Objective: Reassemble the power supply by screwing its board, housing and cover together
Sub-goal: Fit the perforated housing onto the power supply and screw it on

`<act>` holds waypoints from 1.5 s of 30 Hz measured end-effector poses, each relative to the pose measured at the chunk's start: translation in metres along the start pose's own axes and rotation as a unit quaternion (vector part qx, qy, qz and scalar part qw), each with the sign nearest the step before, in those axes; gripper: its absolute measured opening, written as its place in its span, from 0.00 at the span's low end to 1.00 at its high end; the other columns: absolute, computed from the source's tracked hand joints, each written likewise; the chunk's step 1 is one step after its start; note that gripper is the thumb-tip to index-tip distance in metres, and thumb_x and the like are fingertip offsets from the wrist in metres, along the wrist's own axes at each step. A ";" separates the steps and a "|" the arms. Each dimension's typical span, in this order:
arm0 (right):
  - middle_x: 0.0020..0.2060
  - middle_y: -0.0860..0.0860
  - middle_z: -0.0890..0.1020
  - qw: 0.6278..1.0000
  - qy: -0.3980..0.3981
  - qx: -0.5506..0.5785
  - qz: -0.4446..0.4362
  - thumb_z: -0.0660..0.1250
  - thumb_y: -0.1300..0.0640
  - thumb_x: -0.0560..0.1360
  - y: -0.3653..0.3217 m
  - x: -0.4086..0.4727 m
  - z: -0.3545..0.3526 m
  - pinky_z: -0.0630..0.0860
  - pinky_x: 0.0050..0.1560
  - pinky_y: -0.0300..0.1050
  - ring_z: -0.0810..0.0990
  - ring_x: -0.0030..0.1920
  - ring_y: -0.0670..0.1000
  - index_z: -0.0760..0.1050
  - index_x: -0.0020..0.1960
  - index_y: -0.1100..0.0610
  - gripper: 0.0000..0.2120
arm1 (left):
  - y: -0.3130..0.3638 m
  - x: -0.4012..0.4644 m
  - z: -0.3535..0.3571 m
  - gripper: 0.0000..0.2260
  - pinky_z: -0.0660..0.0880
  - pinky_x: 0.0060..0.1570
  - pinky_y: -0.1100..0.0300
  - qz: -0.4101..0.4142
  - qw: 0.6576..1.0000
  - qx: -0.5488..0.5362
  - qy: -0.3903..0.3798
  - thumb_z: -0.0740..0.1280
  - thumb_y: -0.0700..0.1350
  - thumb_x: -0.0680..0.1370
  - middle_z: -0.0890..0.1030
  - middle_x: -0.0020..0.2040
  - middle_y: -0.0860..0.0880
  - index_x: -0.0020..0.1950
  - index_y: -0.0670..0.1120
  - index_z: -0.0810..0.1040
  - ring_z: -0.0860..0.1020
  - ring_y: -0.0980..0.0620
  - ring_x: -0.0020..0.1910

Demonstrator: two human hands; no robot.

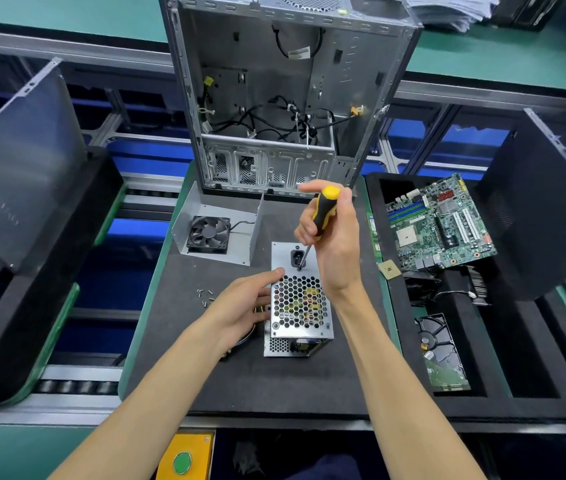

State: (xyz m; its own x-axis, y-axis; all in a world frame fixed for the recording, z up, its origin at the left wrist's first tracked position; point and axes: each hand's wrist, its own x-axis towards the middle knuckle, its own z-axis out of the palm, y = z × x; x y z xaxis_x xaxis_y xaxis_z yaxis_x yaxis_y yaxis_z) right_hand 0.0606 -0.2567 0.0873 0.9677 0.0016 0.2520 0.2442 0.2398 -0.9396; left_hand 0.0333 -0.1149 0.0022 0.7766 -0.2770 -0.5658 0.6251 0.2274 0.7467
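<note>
The silver power supply housing stands on the dark mat, its honeycomb-perforated face up, with the board visible through the holes. My right hand grips a black-and-yellow screwdriver, whose tip meets the top face just right of the black power socket. My left hand holds the housing's left side, thumb on its top edge. The separate metal cover with a black fan lies behind and to the left. Several loose screws lie on the mat left of my left hand.
An open computer case stands upright behind the mat. A motherboard, a CPU chip and a hard drive lie in the black tray at right. Dark case panels lean at far left and far right.
</note>
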 end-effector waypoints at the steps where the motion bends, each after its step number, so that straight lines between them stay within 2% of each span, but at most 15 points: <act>1: 0.31 0.50 0.69 1.000 0.001 -0.018 -0.004 0.51 0.45 0.85 -0.001 -0.001 0.001 0.65 0.37 0.46 0.65 0.32 0.51 0.78 0.57 0.54 0.20 | 0.000 0.000 -0.001 0.09 0.76 0.62 0.47 0.000 1.000 0.001 0.001 0.76 0.54 0.71 0.86 0.49 0.46 0.44 0.50 0.88 0.83 0.51 0.46; 4: 0.36 0.52 0.78 0.999 0.003 -0.045 -0.027 0.60 0.54 0.84 -0.006 -0.002 0.003 0.72 0.39 0.41 0.77 0.36 0.52 0.70 0.55 0.58 0.07 | 0.000 0.000 -0.001 0.09 0.76 0.61 0.47 -0.001 1.000 0.002 0.006 0.75 0.53 0.73 0.86 0.49 0.45 0.47 0.49 0.87 0.83 0.50 0.47; 7: 0.34 0.52 0.74 0.999 -0.004 -0.044 -0.024 0.64 0.60 0.81 -0.011 0.000 0.005 0.71 0.35 0.38 0.73 0.32 0.50 0.62 0.52 0.55 0.10 | 0.001 0.000 0.000 0.10 0.74 0.65 0.44 -0.005 1.000 0.005 0.010 0.74 0.52 0.75 0.86 0.50 0.44 0.50 0.47 0.85 0.83 0.49 0.48; 9: 0.34 0.52 0.69 0.999 -0.017 -0.048 -0.018 0.58 0.54 0.83 -0.012 0.001 0.005 0.67 0.35 0.40 0.67 0.33 0.49 0.68 0.58 0.55 0.05 | 0.001 0.000 0.001 0.10 0.73 0.66 0.43 -0.004 1.000 0.006 0.009 0.74 0.52 0.76 0.86 0.51 0.44 0.50 0.47 0.85 0.83 0.49 0.48; 12: 0.37 0.50 0.73 0.998 -0.025 -0.063 -0.008 0.51 0.53 0.85 -0.012 -0.001 0.005 0.69 0.41 0.45 0.70 0.38 0.51 0.75 0.60 0.57 0.16 | 0.000 0.001 -0.001 0.12 0.73 0.67 0.42 -0.001 1.000 0.006 0.010 0.74 0.52 0.76 0.86 0.52 0.43 0.52 0.46 0.85 0.83 0.49 0.48; 16: 0.37 0.49 0.79 0.998 -0.033 -0.058 -0.010 0.61 0.59 0.83 -0.014 0.001 0.005 0.74 0.40 0.43 0.76 0.37 0.50 0.67 0.56 0.58 0.04 | 0.000 0.002 -0.002 0.13 0.73 0.68 0.42 0.000 1.000 0.010 0.005 0.74 0.53 0.75 0.86 0.53 0.43 0.53 0.45 0.85 0.82 0.48 0.50; 19: 0.33 0.45 0.73 0.997 -0.039 -0.066 -0.018 0.60 0.56 0.84 -0.012 0.002 0.003 0.69 0.37 0.40 0.70 0.35 0.47 0.70 0.63 0.54 0.09 | -0.001 0.003 -0.002 0.13 0.73 0.68 0.41 -0.001 1.000 0.011 0.005 0.75 0.54 0.73 0.86 0.52 0.43 0.51 0.46 0.86 0.83 0.48 0.49; 22: 0.37 0.49 0.76 0.997 -0.050 -0.051 0.004 0.53 0.53 0.85 -0.013 0.002 0.004 0.70 0.42 0.42 0.72 0.38 0.49 0.76 0.62 0.56 0.16 | -0.001 0.003 -0.003 0.11 0.73 0.66 0.42 0.000 1.000 0.012 0.001 0.76 0.55 0.71 0.86 0.50 0.44 0.47 0.48 0.87 0.83 0.50 0.47; 25: 0.40 0.51 0.83 0.997 -0.050 -0.051 0.000 0.62 0.60 0.82 -0.012 0.001 0.002 0.77 0.43 0.42 0.80 0.40 0.51 0.69 0.55 0.57 0.04 | -0.002 0.003 -0.003 0.16 0.73 0.66 0.42 0.001 1.000 0.015 0.001 0.77 0.56 0.69 0.86 0.52 0.43 0.50 0.47 0.86 0.83 0.48 0.49; 27: 0.36 0.49 0.82 0.997 -0.047 -0.063 0.000 0.65 0.61 0.81 -0.011 0.000 0.004 0.76 0.40 0.39 0.79 0.37 0.49 0.64 0.55 0.56 0.10 | -0.001 0.003 -0.002 0.17 0.73 0.66 0.42 0.002 1.000 0.014 0.001 0.77 0.56 0.68 0.86 0.53 0.42 0.50 0.47 0.86 0.83 0.48 0.49; 31: 0.37 0.48 0.76 0.997 -0.053 -0.064 0.008 0.55 0.53 0.84 -0.013 -0.001 0.004 0.71 0.42 0.39 0.72 0.39 0.47 0.74 0.62 0.55 0.13 | -0.001 0.002 -0.002 0.11 0.74 0.65 0.43 0.000 1.000 0.013 0.002 0.75 0.54 0.73 0.86 0.52 0.43 0.48 0.48 0.87 0.83 0.48 0.48; 34: 0.40 0.52 0.82 0.997 -0.046 -0.063 0.003 0.62 0.59 0.82 -0.018 0.000 0.003 0.76 0.44 0.40 0.80 0.40 0.50 0.70 0.55 0.59 0.04 | -0.001 0.002 -0.003 0.13 0.75 0.65 0.43 0.001 1.000 0.014 0.008 0.74 0.53 0.74 0.86 0.53 0.43 0.51 0.46 0.86 0.83 0.48 0.49; 37: 0.33 0.48 0.80 0.997 -0.046 -0.065 -0.001 0.65 0.60 0.81 -0.017 0.000 0.003 0.75 0.39 0.38 0.78 0.34 0.48 0.65 0.54 0.56 0.09 | 0.000 0.002 -0.001 0.13 0.75 0.65 0.44 0.001 1.000 0.017 0.008 0.74 0.53 0.75 0.86 0.53 0.42 0.52 0.46 0.85 0.83 0.47 0.50; 41: 0.37 0.47 0.75 0.996 -0.058 -0.061 0.020 0.53 0.50 0.84 -0.017 -0.001 0.002 0.68 0.42 0.42 0.71 0.39 0.48 0.76 0.63 0.53 0.16 | 0.000 0.002 0.000 0.08 0.75 0.65 0.44 -0.002 1.000 0.010 0.017 0.73 0.51 0.76 0.87 0.49 0.44 0.48 0.47 0.86 0.83 0.49 0.47; 45: 0.39 0.49 0.83 0.998 -0.032 -0.051 0.015 0.66 0.57 0.80 -0.018 0.000 0.003 0.75 0.42 0.40 0.80 0.39 0.49 0.69 0.54 0.56 0.08 | -0.001 0.003 0.000 0.10 0.75 0.64 0.45 0.000 1.000 0.015 0.018 0.73 0.52 0.76 0.86 0.50 0.44 0.50 0.46 0.85 0.83 0.48 0.48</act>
State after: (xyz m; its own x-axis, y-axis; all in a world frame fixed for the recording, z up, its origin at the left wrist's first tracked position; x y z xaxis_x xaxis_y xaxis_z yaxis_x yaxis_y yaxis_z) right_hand 0.0556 -0.2584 0.1045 0.9694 0.0699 0.2354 0.2243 0.1385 -0.9646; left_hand 0.0350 -0.1159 0.0004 0.7795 -0.2427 -0.5774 0.6226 0.1991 0.7568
